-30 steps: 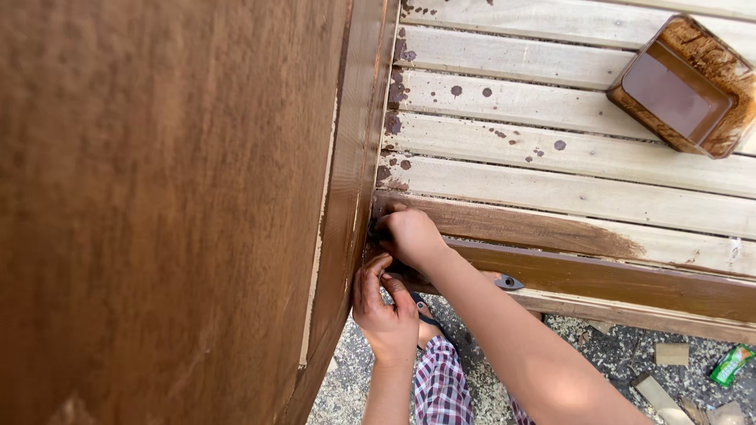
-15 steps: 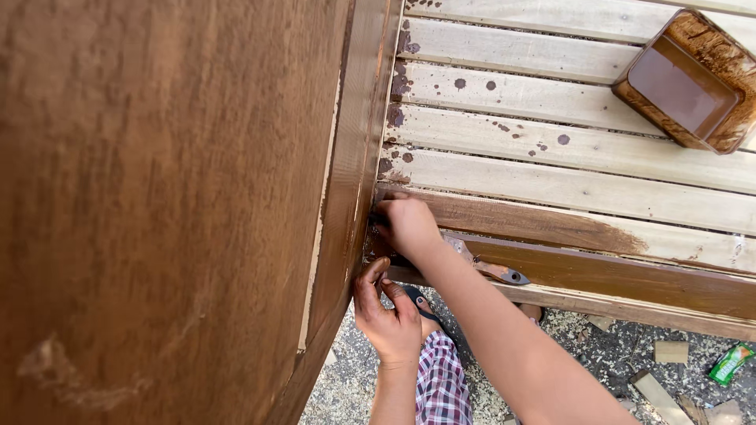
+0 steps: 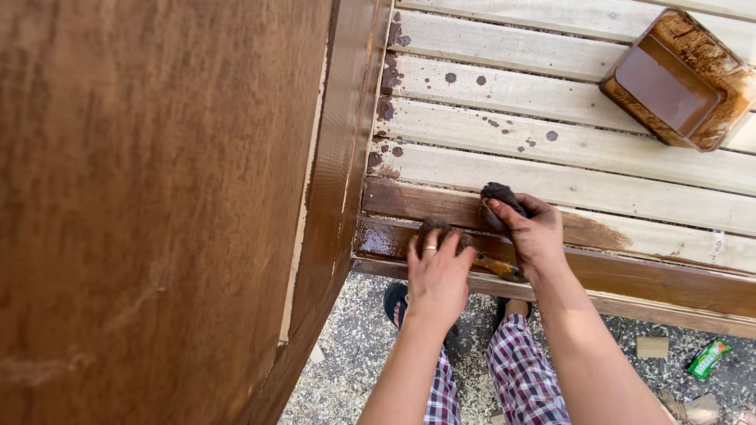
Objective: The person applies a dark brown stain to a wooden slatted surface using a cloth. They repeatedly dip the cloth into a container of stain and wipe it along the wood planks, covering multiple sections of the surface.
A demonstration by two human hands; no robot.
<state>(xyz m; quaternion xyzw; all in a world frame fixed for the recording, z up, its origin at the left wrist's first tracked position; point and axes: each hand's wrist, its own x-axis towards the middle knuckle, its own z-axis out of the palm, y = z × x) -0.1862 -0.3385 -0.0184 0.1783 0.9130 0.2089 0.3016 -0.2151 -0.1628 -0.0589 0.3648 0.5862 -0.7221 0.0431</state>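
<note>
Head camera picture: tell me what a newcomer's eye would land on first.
The big brown-stained wooden panel fills the left half. At the middle, the right hand presses a dark stained sponge onto a half-stained slat, while the left hand rests on the wet dark slat below, a brush lying between them. At the top right, a tub of brown stain sits on the pale slats.

sunlit gravel ground (image 3: 362, 346), wood shavings (image 3: 630, 327)
</note>
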